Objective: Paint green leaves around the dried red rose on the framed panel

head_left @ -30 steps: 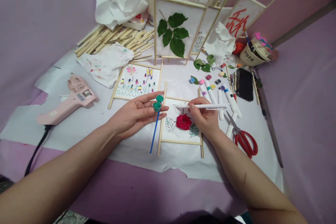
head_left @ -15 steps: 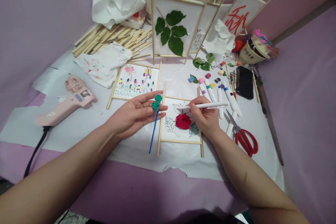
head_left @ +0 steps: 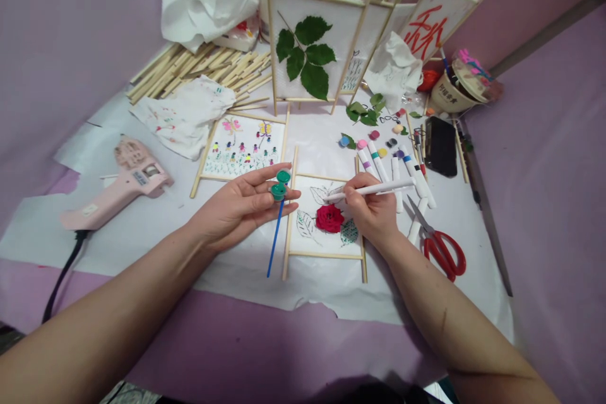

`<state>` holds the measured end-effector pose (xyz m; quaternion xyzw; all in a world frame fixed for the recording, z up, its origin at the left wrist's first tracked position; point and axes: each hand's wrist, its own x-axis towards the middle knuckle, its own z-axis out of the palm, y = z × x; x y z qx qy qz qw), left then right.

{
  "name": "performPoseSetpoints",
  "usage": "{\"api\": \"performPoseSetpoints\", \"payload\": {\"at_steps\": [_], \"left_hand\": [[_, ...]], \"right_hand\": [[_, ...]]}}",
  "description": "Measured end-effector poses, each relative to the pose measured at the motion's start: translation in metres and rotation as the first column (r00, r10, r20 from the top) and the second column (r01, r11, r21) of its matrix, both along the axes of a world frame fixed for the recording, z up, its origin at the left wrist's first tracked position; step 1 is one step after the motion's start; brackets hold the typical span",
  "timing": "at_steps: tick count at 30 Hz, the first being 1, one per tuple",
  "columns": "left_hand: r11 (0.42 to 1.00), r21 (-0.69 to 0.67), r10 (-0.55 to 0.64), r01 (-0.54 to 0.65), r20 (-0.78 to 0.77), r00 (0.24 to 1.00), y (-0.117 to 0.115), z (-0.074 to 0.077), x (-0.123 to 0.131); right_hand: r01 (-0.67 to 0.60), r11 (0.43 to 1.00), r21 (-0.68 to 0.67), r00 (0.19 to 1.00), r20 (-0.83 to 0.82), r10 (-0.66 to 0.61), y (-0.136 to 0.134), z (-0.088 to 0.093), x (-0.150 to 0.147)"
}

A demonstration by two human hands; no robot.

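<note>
My left hand (head_left: 241, 205) lies palm up and pinches a small green paint pot (head_left: 279, 188) with its lid flipped open. A blue-handled brush (head_left: 274, 243) lies on the paper just under those fingers. My right hand (head_left: 372, 211) is closed on a white marker (head_left: 374, 189), its tip on a drawn leaf at the top of a small wooden-framed paper panel (head_left: 324, 255). A red rose (head_left: 329, 218) sits in the middle of that panel, with drawn leaves either side.
A pink glue gun (head_left: 118, 186) lies at the left with its cord. Red scissors (head_left: 438, 246), several markers (head_left: 395, 167) and a black phone (head_left: 441, 147) lie at the right. A painted panel (head_left: 241, 148), stick pile (head_left: 199, 69), standing leaf panel (head_left: 307, 53) and cup (head_left: 454, 91) lie behind.
The marker tip has shifted slightly over the upper leaf drawing. The view has tilted a little; my left hand keeps holding the paint pot in place.
</note>
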<state>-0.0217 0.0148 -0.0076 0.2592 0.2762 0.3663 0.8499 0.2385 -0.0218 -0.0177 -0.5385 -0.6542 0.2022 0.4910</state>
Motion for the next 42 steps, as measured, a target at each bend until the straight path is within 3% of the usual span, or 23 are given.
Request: {"api": "performPoseSetpoints", "payload": {"at_steps": [22, 42], "left_hand": [[1.000, 0.007, -0.003, 0.003, -0.010, 1.000, -0.0005, 0.0000, -0.0003], [1.000, 0.004, 0.003, -0.003, -0.028, 1.000, -0.0003, -0.0004, -0.0002]], "right_hand": [[0.020, 0.999, 0.045, 1.000, -0.004, -0.020, 0.0011, -0.0046, 0.0003], [-0.005, 1.000, -0.002, 1.000, 0.020, 0.005, 0.0019, -0.0020, -0.0016]]}}
